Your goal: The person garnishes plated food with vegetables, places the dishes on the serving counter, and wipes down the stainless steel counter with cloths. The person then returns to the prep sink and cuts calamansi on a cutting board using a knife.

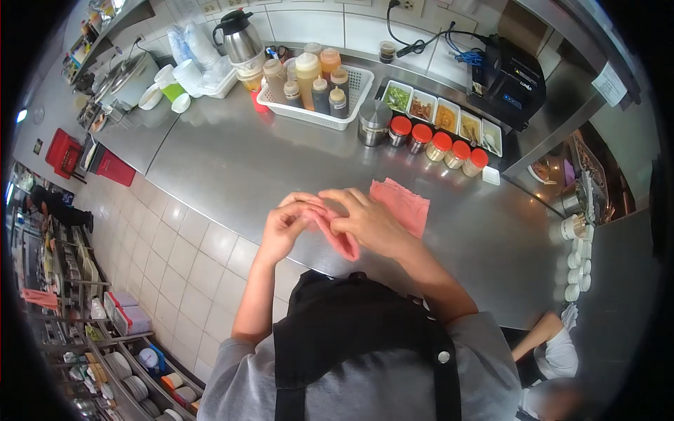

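Observation:
A folded pink cloth (pixel 335 237) hangs between my two hands, above the front edge of the steel counter (pixel 232 168). My left hand (pixel 289 223) pinches its upper left end, fingers bent. My right hand (pixel 359 217) grips the cloth from the other side, with thumb and fingers curled around it. The fingertips of both hands come close together at the top. A second pink cloth (pixel 406 205) lies flat on the counter, just beyond and to the right of my right hand.
A white basket (pixel 354 105) of sauce bottles stands at the back. Red-lidded jars (pixel 439 146), a metal canister (pixel 374 125) and a tray of toppings (pixel 423 105) are right of it. A black printer (pixel 507 84) sits back right. Another person's arm (pixel 539 335) shows at lower right.

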A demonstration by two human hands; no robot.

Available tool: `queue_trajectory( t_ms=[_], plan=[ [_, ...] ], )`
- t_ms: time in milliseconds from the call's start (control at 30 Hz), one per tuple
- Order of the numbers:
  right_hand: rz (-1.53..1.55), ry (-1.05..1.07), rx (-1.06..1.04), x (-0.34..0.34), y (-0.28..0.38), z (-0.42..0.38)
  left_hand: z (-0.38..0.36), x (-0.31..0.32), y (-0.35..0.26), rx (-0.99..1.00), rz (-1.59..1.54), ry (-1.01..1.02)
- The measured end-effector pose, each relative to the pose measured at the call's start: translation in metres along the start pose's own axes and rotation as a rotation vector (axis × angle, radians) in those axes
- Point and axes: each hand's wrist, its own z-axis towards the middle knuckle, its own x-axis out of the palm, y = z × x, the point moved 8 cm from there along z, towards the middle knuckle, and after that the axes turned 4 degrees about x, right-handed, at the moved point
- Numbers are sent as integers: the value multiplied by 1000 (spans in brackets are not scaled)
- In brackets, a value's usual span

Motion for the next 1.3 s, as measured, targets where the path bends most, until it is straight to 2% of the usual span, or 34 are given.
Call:
queue_trajectory(
  t_ms=[33, 67, 167, 200, 267, 333, 400, 467, 500, 533, 567, 600, 667, 733, 800, 833, 900, 1033, 1100, 1233, 1300],
  plan=[
    [-239, -31, -90, 2, -1, -3, -2, -8, 5, -45, -36, -74],
    [-240, -32, -89, 9, -13, -7, -4, -17, 12, -90, -72, -147],
    [-351, -37, -9, 22, -43, -26, -9, -38, -5, 27, 77, -208],
    [-275, -3, 5, 23, -46, -32, -11, -44, -15, 83, 186, -228],
    [-199, 29, 20, 18, -46, -37, -22, -61, -11, 85, 181, -246],
    [252, 112, 107, 9, -42, -38, -36, -71, 5, -41, 175, -229],
    [266, 101, 176, 17, -59, -38, -39, -63, 16, -68, 92, -219],
    [281, 90, 245, 18, -66, -34, -36, -57, 32, -140, 214, -215],
    [253, 38, 333, 11, -68, -29, -27, -55, 30, -85, 394, -163],
    [224, -14, 421, 5, -72, -26, -20, -56, 31, -85, 395, -161],
    [214, -97, 391, -1, -72, -24, -10, -54, 15, -7, 512, -181],
    [215, -94, 393, -2, -72, -20, -4, -53, 1, 69, 627, -201],
    [127, -294, 168, -26, -52, -11, 4, -58, -7, 110, 608, -231],
    [77, -289, 138, -19, -55, -11, 4, -62, -8, 155, 591, -258],
    [28, -286, 110, 0, -66, -15, -5, -65, 23, 15, 563, -233],
    [-1, -215, 118, 25, -76, -22, -14, -66, 39, 16, 564, -230],
    [-16, -31, 140, 71, -92, -38, -33, -63, 78, -4, 970, -125],
    [136, -41, 181, 89, -118, -66, -36, -38, 120, -86, 977, -146],
    [-87, -106, 298, 81, -141, -73, -18, -7, 139, -76, 851, 39],
    [-271, -179, 337, 65, -168, -81, 4, 44, 192, 67, 906, 83],
    [-535, -230, 410, 60, -183, -93, 5, 53, 218, 41, 1247, 199]
  ],
)
